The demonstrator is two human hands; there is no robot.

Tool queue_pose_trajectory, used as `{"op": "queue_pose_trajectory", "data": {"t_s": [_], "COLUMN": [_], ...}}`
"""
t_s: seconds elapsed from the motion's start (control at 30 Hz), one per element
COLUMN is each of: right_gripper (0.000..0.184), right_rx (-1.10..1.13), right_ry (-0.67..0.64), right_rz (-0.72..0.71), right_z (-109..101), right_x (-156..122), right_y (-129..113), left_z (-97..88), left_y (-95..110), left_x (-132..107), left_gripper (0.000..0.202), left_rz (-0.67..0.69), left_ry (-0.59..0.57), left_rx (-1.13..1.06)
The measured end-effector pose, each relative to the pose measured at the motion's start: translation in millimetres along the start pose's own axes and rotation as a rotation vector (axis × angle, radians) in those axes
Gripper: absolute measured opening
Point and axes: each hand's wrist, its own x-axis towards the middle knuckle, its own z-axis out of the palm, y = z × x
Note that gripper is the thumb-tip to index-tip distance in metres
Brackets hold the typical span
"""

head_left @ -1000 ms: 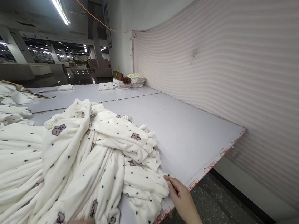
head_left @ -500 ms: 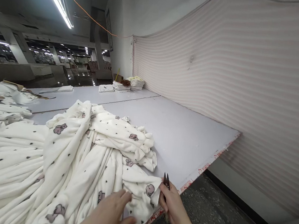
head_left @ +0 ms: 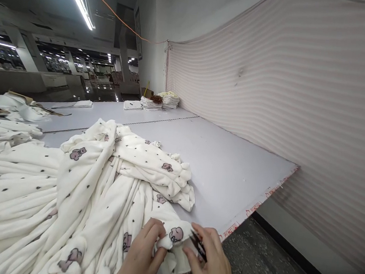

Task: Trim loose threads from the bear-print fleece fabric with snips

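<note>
A heap of soft white printed fabric (head_left: 89, 201) with purplish bear figures and small dark dots covers the near left of the table. My left hand (head_left: 143, 253) has its thumb and fingers closed on a fold of it close to the table edge. My right hand (head_left: 213, 263) holds a small pair of dark thread snips (head_left: 199, 245), its fingers curled round them. The snips are beside the fabric's right end, next to a bear print; the blades are partly blurred, and whether they touch the cloth I cannot tell.
The pale table (head_left: 228, 168) has red-printed tape along its right edge. At its far end stand folded white stacks (head_left: 170, 101). White scraps and brown pieces (head_left: 21, 107) lie at the left. A pink-striped sheet (head_left: 273, 90) hangs along the right wall above a dark speckled floor (head_left: 273, 262).
My left hand has gone from spread fingers to a grip on the fabric. The snips have turned from pointing up to lying toward the cloth, and the fabric's corner is bunched between my hands.
</note>
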Motion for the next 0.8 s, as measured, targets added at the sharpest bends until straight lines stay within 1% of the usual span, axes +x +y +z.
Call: {"op": "queue_pose_trajectory", "data": {"t_s": [0.07,0.17,0.27,0.33,0.4,0.47,0.6,0.7,0.8], "right_gripper": [0.032,0.025,0.027,0.027,0.026,0.026,0.027,0.027,0.024], "right_rx": [0.047,0.082,-0.010,-0.082,-0.096,-0.066,-0.011,0.026,0.028], "right_ry": [-0.076,-0.188,-0.241,-0.259,-0.257,-0.245,-0.290,-0.298,-0.305], "right_rz": [-0.054,-0.048,-0.036,-0.050,-0.048,-0.009,0.065,0.046,0.032], "right_z": [0,0,-3,-4,-5,-7,-11,-11,-8], "right_x": [-4,-4,0,2,3,4,4,6,8], "right_y": [-9,-18,-22,-24,-25,-26,-25,-26,-28], "left_z": [-0.2,-0.3,-1.3,-2.1,-3.0,-3.9,-4.8,-4.2,-4.1], "left_y": [0,0,-1,-2,-2,-2,-1,0,1], "left_x": [0,0,0,1,1,1,1,3,3], "left_gripper": [0.021,0.023,0.024,0.023,0.022,0.022,0.021,0.019,0.018], "left_rz": [0.010,0.007,0.002,0.001,-0.005,-0.018,-0.018,0.009,0.008], "left_ry": [0.010,0.005,-0.016,-0.020,-0.019,-0.019,-0.020,-0.022,-0.027], "left_rx": [0.003,0.010,0.014,0.010,0.008,0.010,0.014,0.019,0.026]}}
